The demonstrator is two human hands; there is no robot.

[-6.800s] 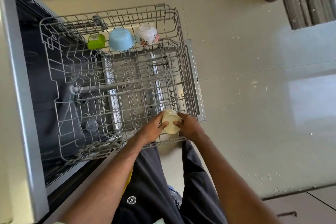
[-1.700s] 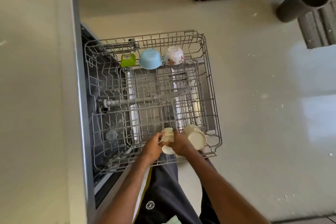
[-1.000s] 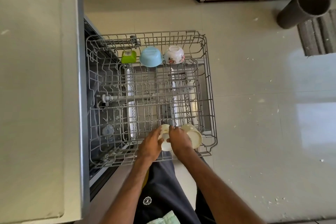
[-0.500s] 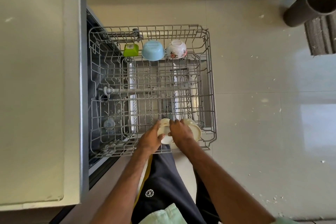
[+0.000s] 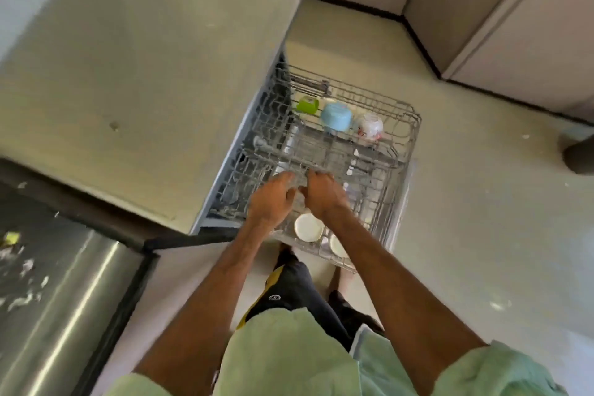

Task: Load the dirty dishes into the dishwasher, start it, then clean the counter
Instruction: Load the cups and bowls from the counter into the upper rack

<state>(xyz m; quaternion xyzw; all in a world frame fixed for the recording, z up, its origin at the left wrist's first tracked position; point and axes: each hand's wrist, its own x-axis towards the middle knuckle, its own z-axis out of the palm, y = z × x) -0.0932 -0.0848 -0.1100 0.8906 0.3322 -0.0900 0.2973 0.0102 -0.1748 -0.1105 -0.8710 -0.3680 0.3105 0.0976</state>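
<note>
Cups [image 5: 308, 227] at the rack's [image 5: 401, 145] near edge appear light, rigid, breakable, best gripped by the rim; left hand [image 5: 273, 199] and right hand [image 5: 324, 193] hover curled, hold indeterminable.

We see the wire rack [image 5: 408, 125] pulled out of the dishwasher. Far edge, L to R in a row, upside down: green cup [image 5: 308, 104], blue bowl [image 5: 336, 117], white floral bowl [image 5: 370, 126]. Near edge: 2 cream bowls [image 5: 308, 227] [image 5: 337, 246], side by side, tilted.

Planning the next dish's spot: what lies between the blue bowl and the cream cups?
In the head view, only bare rack wires, with the left hand and right hand over them; no dishes visible.
</note>
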